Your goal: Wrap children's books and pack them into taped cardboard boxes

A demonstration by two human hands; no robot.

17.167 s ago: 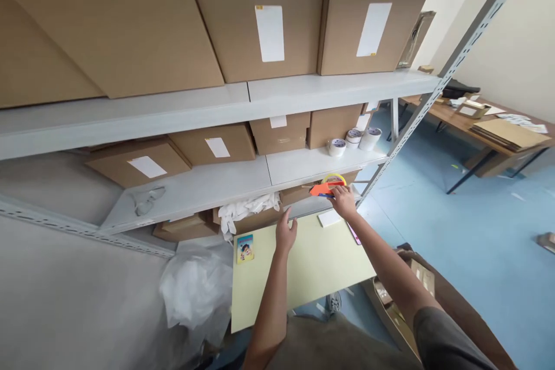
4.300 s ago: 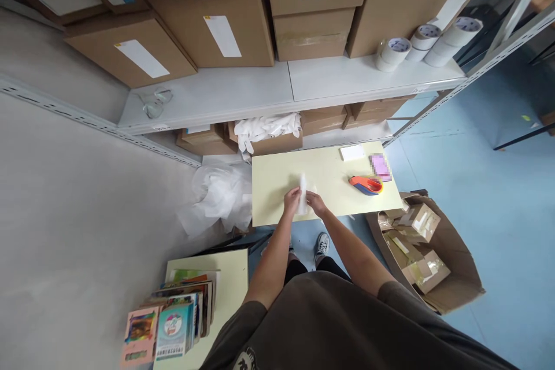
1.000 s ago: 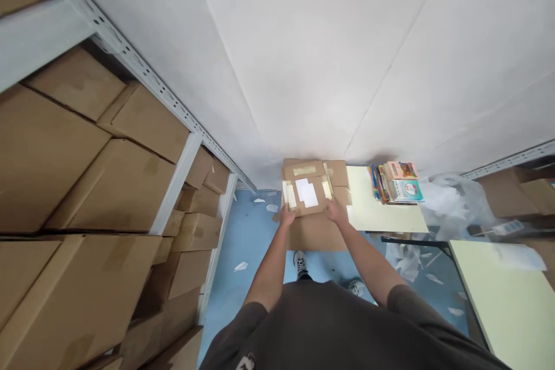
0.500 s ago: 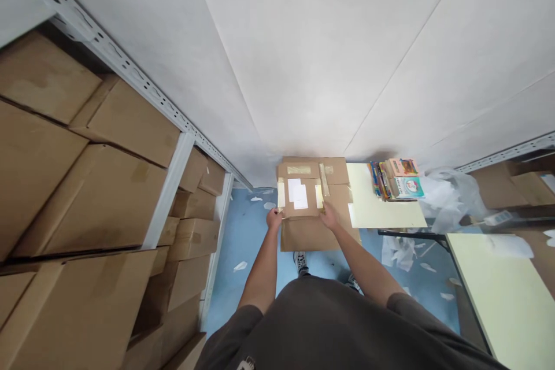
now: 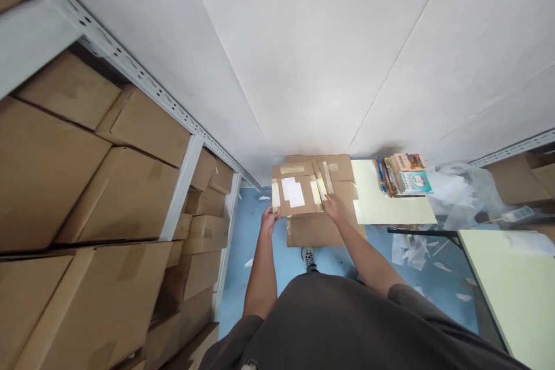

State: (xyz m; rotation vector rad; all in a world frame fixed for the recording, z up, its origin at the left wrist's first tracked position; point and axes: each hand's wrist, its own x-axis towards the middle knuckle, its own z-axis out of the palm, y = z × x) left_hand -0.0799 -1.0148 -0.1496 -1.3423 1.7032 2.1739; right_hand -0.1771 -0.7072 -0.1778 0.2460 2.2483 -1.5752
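Observation:
A flat cardboard box (image 5: pixel 303 204), with white paper labels and strips of tape on its top, lies between my hands. My left hand (image 5: pixel 269 219) grips its near left corner. At its near right corner, my right hand (image 5: pixel 334 208) is closed on the edge, the fingertips partly hidden. The held box overhangs the left side of a larger cardboard box (image 5: pixel 316 233) below it. Clear tape runs along the larger box near my right hand.
Shelves of cardboard boxes (image 5: pixel 113 191) line the left side. To the right, a pale table (image 5: pixel 368 208) bears a stack of books (image 5: pixel 405 175), with clear plastic wrap (image 5: pixel 455 193) beyond. Another pale tabletop (image 5: pixel 503 283) stands nearer. Paper scraps lie on the blue floor (image 5: pixel 243 231).
The labelled cardboard box has moved left in my hands and now sticks out past the larger box beneath. A gap shows by its right side. The camera view has shifted slightly left.

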